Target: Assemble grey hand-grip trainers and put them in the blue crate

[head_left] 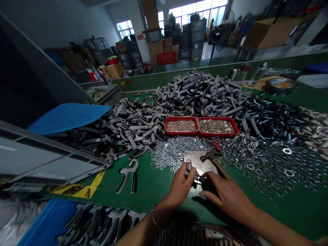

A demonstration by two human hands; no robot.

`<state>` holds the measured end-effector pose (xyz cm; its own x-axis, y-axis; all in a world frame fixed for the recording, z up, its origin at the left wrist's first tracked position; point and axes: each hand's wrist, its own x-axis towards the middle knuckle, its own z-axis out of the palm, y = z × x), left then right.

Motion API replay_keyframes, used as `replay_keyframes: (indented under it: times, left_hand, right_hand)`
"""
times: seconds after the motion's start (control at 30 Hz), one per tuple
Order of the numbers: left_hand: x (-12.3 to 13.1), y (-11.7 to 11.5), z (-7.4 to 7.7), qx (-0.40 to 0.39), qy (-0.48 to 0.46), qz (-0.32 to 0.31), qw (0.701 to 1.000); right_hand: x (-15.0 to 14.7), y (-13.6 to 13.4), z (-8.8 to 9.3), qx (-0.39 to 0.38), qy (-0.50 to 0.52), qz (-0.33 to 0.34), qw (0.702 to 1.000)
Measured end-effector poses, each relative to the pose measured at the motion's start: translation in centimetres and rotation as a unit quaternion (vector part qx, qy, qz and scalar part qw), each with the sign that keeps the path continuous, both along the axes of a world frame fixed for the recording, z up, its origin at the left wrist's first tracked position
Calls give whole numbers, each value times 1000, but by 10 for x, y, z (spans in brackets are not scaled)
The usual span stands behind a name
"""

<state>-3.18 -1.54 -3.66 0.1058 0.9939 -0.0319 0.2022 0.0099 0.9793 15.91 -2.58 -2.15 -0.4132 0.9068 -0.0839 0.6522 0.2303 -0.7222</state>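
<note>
The green tabletop (pixel 153 194) carries a broad heap of grey handles (pixel 205 92), with a metal plate (pixel 195 156) on the near side and a hammer (pixel 222 169) lying partly over it. Above the plate, the right hand (pixel 228 193) has its thumb spread, fingertips at a dark piece (pixel 203 179); whether they grip it I cannot tell. The left hand (pixel 180 184) pinches a coil spring (pixel 189 166) upright between thumb and fingers. The spring looks light, stiff and hardly fragile, though its smooth metal may slip, so the coil's sides seem the best hold.
</note>
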Motion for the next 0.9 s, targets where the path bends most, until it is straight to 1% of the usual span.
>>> replay_keyframes:
  times: [0.03,0.07,0.1,0.13,0.17,0.2,0.23,0.27,0.3,0.33,0.37,0.4,0.43,0.47,0.5,0.53,0.6,0.63,0.67,0.7,0.77,0.8,0.83,0.87,0.9]
  left_hand:
    - [0,0,0,-1,-10,5,1000]
    - [1,-1,0,-2,-17,6,1000]
    - [1,-2,1,-2,-21,5,1000]
    - [1,-2,3,1,-22,2,1000]
    - [1,-3,4,7,-23,-5,1000]
    - [0,-4,6,15,-20,-15,1000]
    - [-1,-5,7,24,-15,-28,999]
    - [-3,-5,8,31,-6,-41,999]
    - [-4,-5,9,35,3,-50,998]
    - [-5,-4,9,33,9,-51,998]
    - [-5,-3,9,28,11,-45,999]
    - [-5,-3,9,23,10,-36,999]
    - [-5,-2,9,21,3,-26,999]
    - [-5,-2,10,22,-4,-20,1000]
    - [-5,-2,11,29,-6,-22,999]
    - [-5,-2,12,42,1,-32,999]
    - [-6,-3,14,77,38,-68,994]
    - [-6,-3,15,91,63,-86,990]
    - [-7,-2,15,99,88,-95,987]
    - [-7,-2,14,96,105,-92,986]
    - [-6,-1,12,73,106,-59,990]
    - [-6,-1,12,62,91,-43,993]
    - [-5,0,11,57,73,-35,995]
    - [-5,0,12,62,57,-41,996]
    - [-5,0,12,74,49,-58,994]
  right_hand:
    - [-1,0,1,62,-29,-3,998]
    - [-3,-1,2,87,-37,-4,995]
    - [-6,-2,2,75,-20,-2,997]
    - [-9,-3,2,27,19,-1,999]
    - [-12,-5,2,-53,70,8,996]
    - [-14,-6,1,-159,125,32,979]
    - [-15,-7,1,-268,175,60,946]
    - [-16,-8,1,-353,209,84,908]
    - [-15,-8,2,-395,222,99,886]
    - [-15,-8,3,-382,214,94,894]
    - [-13,-7,5,-321,192,69,925]
    - [-12,-6,7,-227,163,28,960]
    - [-11,-6,8,-140,137,-7,981]
    - [-11,-6,7,-100,129,-23,986]
    - [-10,-6,6,-110,142,-21,984]
    - [-10,-6,4,-161,168,1,973]
    - [-10,-8,-1,-304,218,66,925]
    - [-10,-9,-2,-343,227,83,908]
    - [-10,-9,-2,-342,221,82,910]
    - [-10,-8,-1,-300,206,58,930]
    - [-10,-7,4,-158,168,-11,973]
    - [-10,-6,6,-99,157,-35,982]
    - [-10,-5,7,-85,162,-42,982]
    - [-10,-5,8,-127,181,-25,975]
    - [-10,-5,7,-210,204,13,956]
